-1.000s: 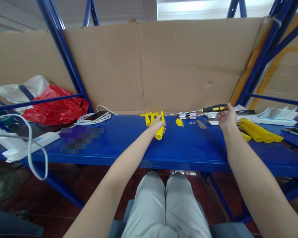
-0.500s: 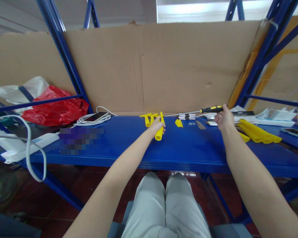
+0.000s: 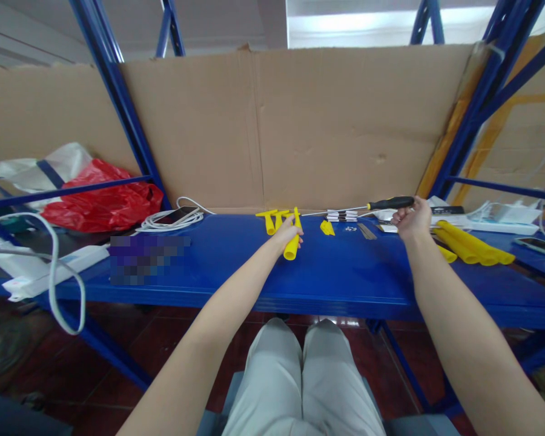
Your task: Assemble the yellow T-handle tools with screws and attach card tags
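My left hand (image 3: 287,234) is wrapped around a yellow T-shaped handle (image 3: 292,249), its round hollow end pointing toward me. My right hand (image 3: 413,219) grips the end of a long screwdriver (image 3: 390,203) with a black and yellow grip. The thin shaft runs left, and its tip meets the upper part of the yellow handle; whether it sits in a screw I cannot tell. Just left of my left hand, two more yellow T-shaped handles (image 3: 269,226) stand on the blue shelf (image 3: 236,260).
Between my hands lie small yellow parts (image 3: 327,227), a banded white stack (image 3: 342,215), tiny metal pieces (image 3: 350,229) and thin metal strips (image 3: 367,231). Yellow tubes (image 3: 470,242) are at right. A coiled white cable (image 3: 172,219) and a red bag (image 3: 104,197) are left. Cardboard (image 3: 300,127) stands behind.
The screwdriver has turned about its length: its yellow patches faced me before, and mostly black shows now. My right hand's fingers and wrist have rolled with it. My left hand keeps its place.
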Demonstrator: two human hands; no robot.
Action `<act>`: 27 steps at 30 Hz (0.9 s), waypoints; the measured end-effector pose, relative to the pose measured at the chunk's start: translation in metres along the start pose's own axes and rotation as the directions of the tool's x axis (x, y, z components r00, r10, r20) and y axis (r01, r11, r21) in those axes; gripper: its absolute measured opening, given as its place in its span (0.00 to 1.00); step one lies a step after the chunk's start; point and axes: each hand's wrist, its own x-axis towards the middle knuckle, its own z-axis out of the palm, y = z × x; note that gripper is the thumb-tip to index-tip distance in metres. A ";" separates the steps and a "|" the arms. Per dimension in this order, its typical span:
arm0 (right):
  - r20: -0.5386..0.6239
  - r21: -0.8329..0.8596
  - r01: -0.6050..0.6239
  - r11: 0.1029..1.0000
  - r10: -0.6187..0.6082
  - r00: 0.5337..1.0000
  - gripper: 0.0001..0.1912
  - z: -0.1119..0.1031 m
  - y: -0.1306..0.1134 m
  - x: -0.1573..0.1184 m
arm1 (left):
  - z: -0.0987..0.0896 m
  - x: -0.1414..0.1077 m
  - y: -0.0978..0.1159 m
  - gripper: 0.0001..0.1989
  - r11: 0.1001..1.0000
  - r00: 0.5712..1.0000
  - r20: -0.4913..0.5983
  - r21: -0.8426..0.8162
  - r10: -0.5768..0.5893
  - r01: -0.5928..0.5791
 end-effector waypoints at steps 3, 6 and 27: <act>-0.060 0.019 -0.046 0.999 0.047 0.997 0.13 0.004 -0.003 -0.005 | 0.000 0.001 0.000 0.40 1.000 1.000 0.001 0.005 0.001 -0.001; -0.053 0.015 -0.062 0.998 0.063 0.997 0.14 0.004 -0.001 -0.002 | 0.000 0.003 -0.002 0.41 1.000 1.000 0.005 0.015 0.000 0.000; -0.249 -0.077 -0.084 0.993 0.063 0.967 0.11 0.007 0.005 -0.003 | -0.001 0.007 -0.002 0.39 1.000 1.000 -0.018 -0.013 -0.014 0.014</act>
